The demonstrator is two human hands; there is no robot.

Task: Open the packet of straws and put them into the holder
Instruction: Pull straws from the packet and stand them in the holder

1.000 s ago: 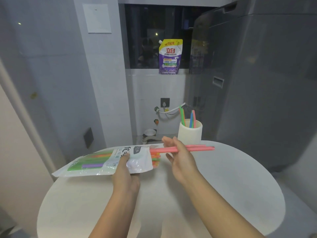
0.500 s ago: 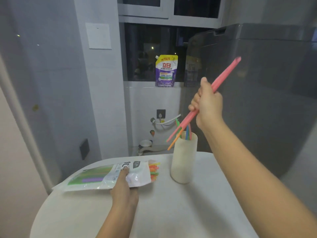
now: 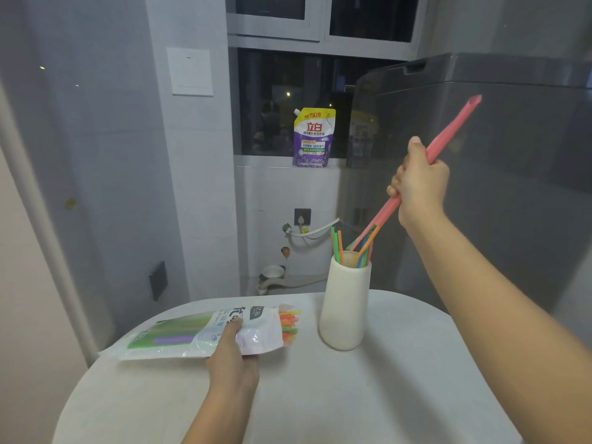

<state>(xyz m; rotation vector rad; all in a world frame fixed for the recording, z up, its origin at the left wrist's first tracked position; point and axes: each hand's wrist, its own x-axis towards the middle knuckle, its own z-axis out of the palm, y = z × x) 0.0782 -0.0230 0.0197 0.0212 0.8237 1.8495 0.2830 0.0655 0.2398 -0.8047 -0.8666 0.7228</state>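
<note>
A white straw packet [image 3: 198, 334] lies on the round white table [image 3: 400, 379], its open end facing right with several coloured straw tips [image 3: 288, 325] poking out. My left hand [image 3: 232, 357] holds the packet near its open end. A cream cylindrical holder [image 3: 344, 312] stands upright to the right of the packet, with several coloured straws [image 3: 339, 248] in it. Above the holder, my right hand [image 3: 419, 184] grips pink straws [image 3: 455, 129] tilted steeply, their lower ends at the holder's mouth.
A purple detergent pouch [image 3: 312, 139] stands on the window ledge behind. A large grey appliance [image 3: 480, 203] rises to the right of the table. A wall socket [image 3: 302, 216] and a hose sit low behind the holder.
My right hand pulled the pink straws out of the packet, swung them up over the holder and has lowered their ends toward its mouth. My left hand stays on the packet.
</note>
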